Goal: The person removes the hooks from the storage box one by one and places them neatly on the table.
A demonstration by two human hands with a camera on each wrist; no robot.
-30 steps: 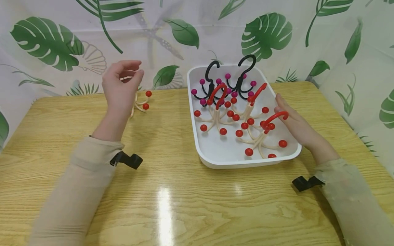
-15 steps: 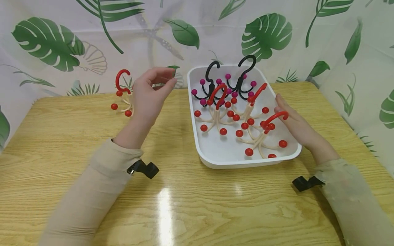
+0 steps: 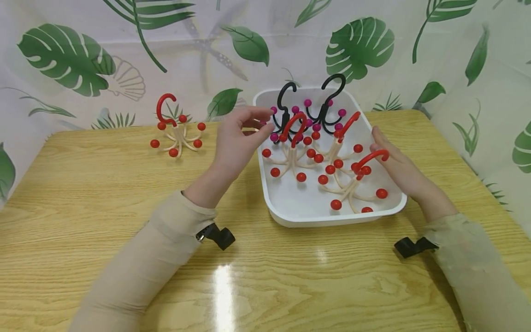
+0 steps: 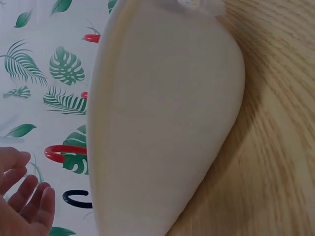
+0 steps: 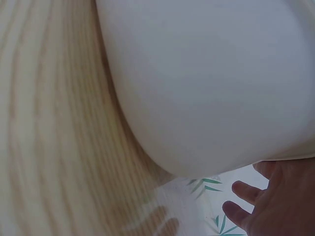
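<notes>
My left hand (image 3: 238, 143) hovers at the left rim of a white plastic tray (image 3: 271, 203), holding nothing, its fingers bent and apart from the thumb. Beside the right rim, my right hand (image 3: 396, 166) rests against the tray, fingers fairly straight; in the right wrist view its fingers (image 5: 241, 211) spread below the rim. Inside the tray stand three beige claw-shaped hangers with red hooks and red ball tips, including a front one (image 3: 348, 189). Behind them are two black hangers (image 3: 323, 113) with magenta balls. Another red-hooked hanger (image 3: 176, 133) stands on the table at the left.
The wooden table (image 3: 124, 198) carries the tray at centre right. A white leaf-print cloth (image 3: 186, 50) hangs close behind the table and along its right side. Black wrist cameras, including the left one (image 3: 217, 235), stick out from both sleeves.
My left hand has moved right, from in front of the lone red-hooked hanger to the tray's left rim, uncovering that hanger. The right hand and the tray have stayed put.
</notes>
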